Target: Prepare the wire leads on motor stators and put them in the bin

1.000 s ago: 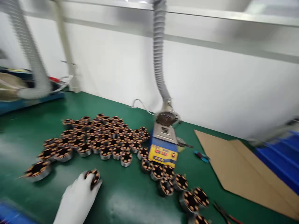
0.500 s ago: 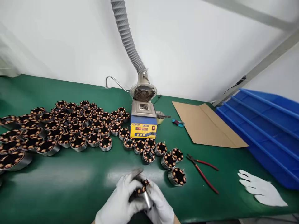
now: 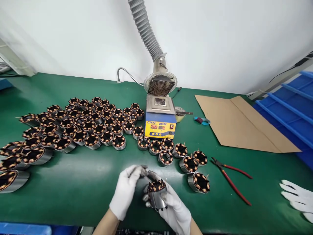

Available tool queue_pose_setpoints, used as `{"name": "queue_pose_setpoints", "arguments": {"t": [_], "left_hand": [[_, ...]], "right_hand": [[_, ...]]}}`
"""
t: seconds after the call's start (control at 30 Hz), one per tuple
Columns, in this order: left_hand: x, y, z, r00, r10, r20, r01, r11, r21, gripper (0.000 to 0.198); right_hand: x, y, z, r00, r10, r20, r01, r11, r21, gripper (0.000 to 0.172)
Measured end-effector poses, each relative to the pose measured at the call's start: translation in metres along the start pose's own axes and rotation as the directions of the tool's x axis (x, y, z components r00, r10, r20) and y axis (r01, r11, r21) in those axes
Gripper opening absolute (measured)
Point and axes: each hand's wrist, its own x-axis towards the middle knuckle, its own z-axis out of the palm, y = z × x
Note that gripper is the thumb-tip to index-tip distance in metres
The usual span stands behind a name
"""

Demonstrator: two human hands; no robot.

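Note:
Both my hands wear white gloves and meet near the table's front edge. My right hand (image 3: 174, 210) grips a round metal stator (image 3: 156, 195) with copper windings, held upright off the green mat. My left hand (image 3: 125, 191) is beside it, its fingertips pinching something small and grey at the stator's top left; I cannot make out what that is. A row of similar stators (image 3: 181, 150) lies just beyond my hands. Many more stators (image 3: 80, 125) crowd the left of the table.
A blue and yellow solder pot (image 3: 160, 121) stands at centre under a grey fume hose (image 3: 146, 27). Red-handled pliers (image 3: 232, 179) lie to the right, with cardboard (image 3: 242, 125), blue bins (image 3: 290, 111) and a spare white glove (image 3: 297, 197). The green mat (image 3: 73, 182) covers the table.
A second ago my left hand picked a stator off the mat at the left while the view swung. Now both hands hold it in front of me, turned more upright.

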Motion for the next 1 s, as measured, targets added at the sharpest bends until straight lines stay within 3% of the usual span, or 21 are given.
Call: {"name": "queue_pose_setpoints", "arguments": {"t": [0.03,0.1,0.17,0.2,0.3,0.43,0.53,0.6,0.67,0.7,0.77,0.83,0.9,1.0], "left_hand": [[-0.001,0.000,-0.001,0.999,-0.020,0.026,0.020,1.000,0.000,0.033],[-0.005,-0.003,-0.003,0.977,-0.007,0.214,-0.016,0.995,0.103,0.040],[-0.010,-0.007,-0.002,0.912,0.016,0.411,-0.125,0.963,0.239,0.071],[-0.011,-0.008,0.000,0.890,0.024,0.456,-0.167,0.947,0.276,0.081],[-0.009,-0.007,0.010,0.889,0.027,0.457,-0.138,0.967,0.212,0.075],[-0.003,0.000,0.024,0.942,-0.081,0.326,0.121,0.987,-0.103,0.029],[0.001,-0.003,0.028,0.950,-0.214,0.226,0.275,0.917,-0.290,0.033],[0.003,-0.007,0.025,0.972,-0.204,0.117,0.235,0.887,-0.398,0.035],[0.003,-0.012,0.019,0.991,-0.132,-0.028,0.108,0.901,-0.419,0.036],[0.002,-0.014,0.016,0.996,-0.084,-0.031,0.067,0.927,-0.369,0.036],[-0.002,-0.017,0.012,0.993,0.013,0.115,0.006,0.987,-0.163,0.046],[-0.008,-0.018,0.012,0.949,0.059,0.311,-0.084,0.994,0.066,0.077],[-0.011,-0.017,0.014,0.928,0.060,0.367,-0.133,0.976,0.175,0.087],[-0.011,-0.015,0.016,0.937,-0.065,0.343,0.023,0.992,0.125,0.070]], "right_hand": [[0.000,0.000,-0.003,1.000,0.004,-0.008,-0.003,1.000,0.027,0.063],[0.001,0.001,-0.006,1.000,0.027,-0.014,-0.026,0.997,0.072,0.050],[0.003,0.001,-0.008,0.998,0.053,-0.027,-0.050,0.992,0.113,0.038],[0.004,0.000,-0.008,0.997,0.060,-0.043,-0.054,0.990,0.129,0.036],[0.005,0.000,-0.008,0.994,0.065,-0.089,-0.052,0.988,0.148,0.035],[0.005,0.001,-0.007,0.997,0.075,-0.007,-0.074,0.990,0.121,0.033],[0.006,0.000,-0.008,0.994,0.092,0.060,-0.098,0.990,0.103,0.035],[0.007,-0.002,-0.009,0.990,0.113,0.081,-0.122,0.986,0.115,0.040],[0.008,-0.004,-0.010,0.987,0.135,0.087,-0.146,0.979,0.141,0.044],[0.009,-0.005,-0.010,0.987,0.136,0.083,-0.148,0.977,0.152,0.045],[0.010,-0.006,-0.009,0.990,0.123,0.064,-0.131,0.979,0.156,0.046],[0.011,-0.007,-0.009,0.994,0.106,0.036,-0.110,0.985,0.132,0.045],[0.011,-0.007,-0.009,0.994,0.110,0.021,-0.112,0.989,0.099,0.045],[0.010,-0.006,-0.010,0.990,0.138,0.014,-0.139,0.988,0.063,0.047]]}}
